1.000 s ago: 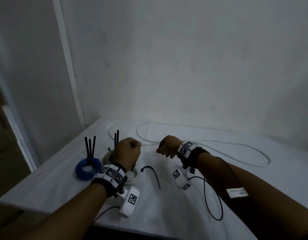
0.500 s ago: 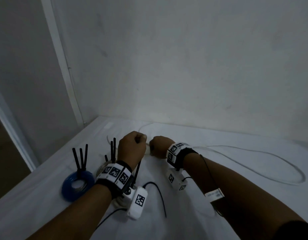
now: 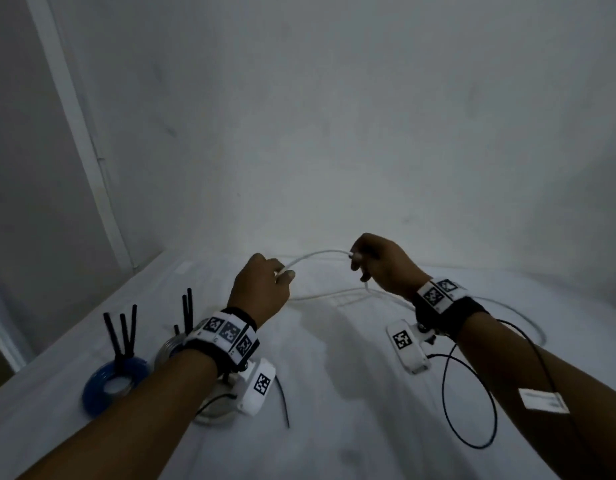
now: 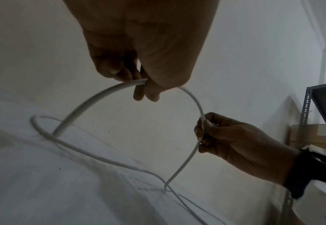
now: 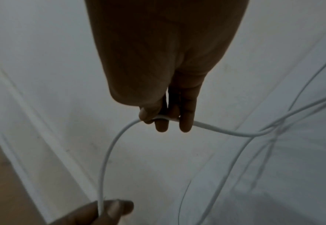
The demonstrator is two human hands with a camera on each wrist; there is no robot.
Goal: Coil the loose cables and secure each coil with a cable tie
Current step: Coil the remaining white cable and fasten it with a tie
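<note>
We hold a thin white round cable [image 3: 315, 255] up above the white cloth-covered table [image 3: 351, 393], the landmark for everything here. Our left hand [image 3: 261, 289] pinches the cable between thumb and curled fingers, and our right hand [image 3: 382, 265] grips it between thumb and fingers a little farther along. Between the 2 hands the cable rises in a short arch, clear of the table. In the left wrist view, the cable [image 4: 93, 103] drops from the left hand [image 4: 143, 45] to the table and curls round in a loop there, while the stretch below the right hand [image 4: 235, 140] falls to the table and crosses another strand. In the right wrist view, the right hand [image 5: 164, 68] has the cable [image 5: 108, 152] running under its fingertips, and several more loose strands trail over the table to the right.

At the table's near left edge sits a blue coiled cable [image 3: 112, 382] with 3 black cable tie tails [image 3: 124, 332] standing up from it. Just beside it toward the table's middle lies a pale coil [image 3: 168, 348], largely hidden by our left wrist, with 2 black tails [image 3: 187, 308] upright. A loose black cable tie [image 3: 282, 401] lies flat on the table near its front edge, just below the left wrist.
</note>
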